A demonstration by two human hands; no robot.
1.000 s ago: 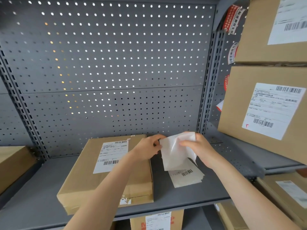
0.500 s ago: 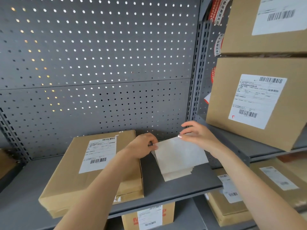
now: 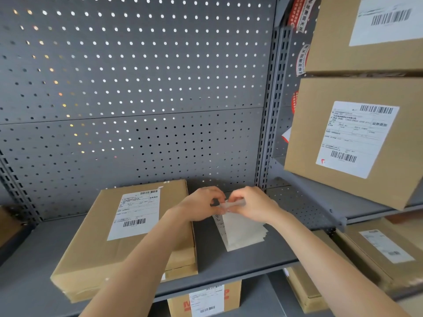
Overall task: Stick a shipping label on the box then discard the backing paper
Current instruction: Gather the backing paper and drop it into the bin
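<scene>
A flat brown cardboard box [image 3: 96, 255] lies on the grey shelf [image 3: 240, 261], with a white shipping label [image 3: 135, 213] stuck on its top. Just right of the box, my left hand [image 3: 199, 205] and my right hand [image 3: 254, 204] meet above the shelf. Both pinch a small folded strip of pale backing paper [image 3: 232, 205] between their fingertips. Under the hands a stack of label sheets [image 3: 242, 232] lies on the shelf, its top sheet plain and a printed edge showing at the left.
A perforated grey back panel [image 3: 137, 88] rises behind the shelf. Labelled cardboard boxes [image 3: 357, 138] sit on the higher shelf at right, close to my right arm. More boxes [image 3: 206, 300] stand on the lower shelf below and at lower right.
The backing paper was a wide open sheet held between both hands. It is now folded into a small strip, and my hands have come together over the label stack.
</scene>
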